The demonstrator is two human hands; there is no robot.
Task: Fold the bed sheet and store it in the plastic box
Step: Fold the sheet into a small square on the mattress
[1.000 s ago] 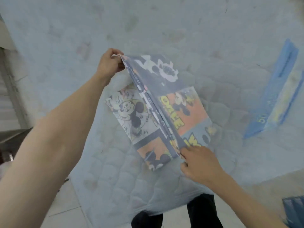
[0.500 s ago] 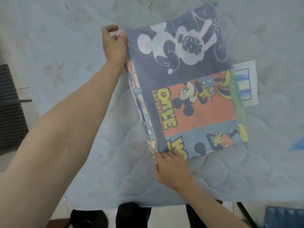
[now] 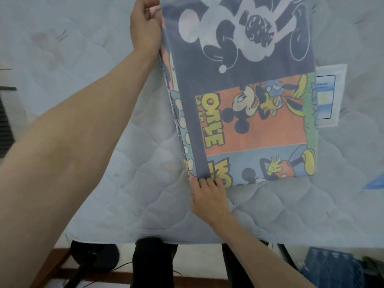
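Observation:
The folded bed sheet (image 3: 245, 96), printed with cartoon mice in navy, orange and light blue panels, lies as a flat rectangle over the quilted white mattress (image 3: 128, 183). My left hand (image 3: 146, 28) pinches its far left corner at the top of the view. At the near left corner, my right hand (image 3: 209, 196) grips the stacked layers along the folded edge. The sheet's left edge looks slightly raised between my two hands. A dark blue plastic box (image 3: 332, 267) shows at the bottom right, on the floor beside the bed.
A white paper or packet with blue stripes (image 3: 328, 96) lies on the mattress, partly under the sheet's right edge. A blue object's tip (image 3: 374, 182) pokes in at the right. Below the mattress edge are my dark trouser legs (image 3: 153, 265) and a black stand base (image 3: 93, 256).
The sheet's upper half has been folded over and laid flat to the right; one second ago it stood open like a book. The view has shifted closer, with both hands keeping their corners.

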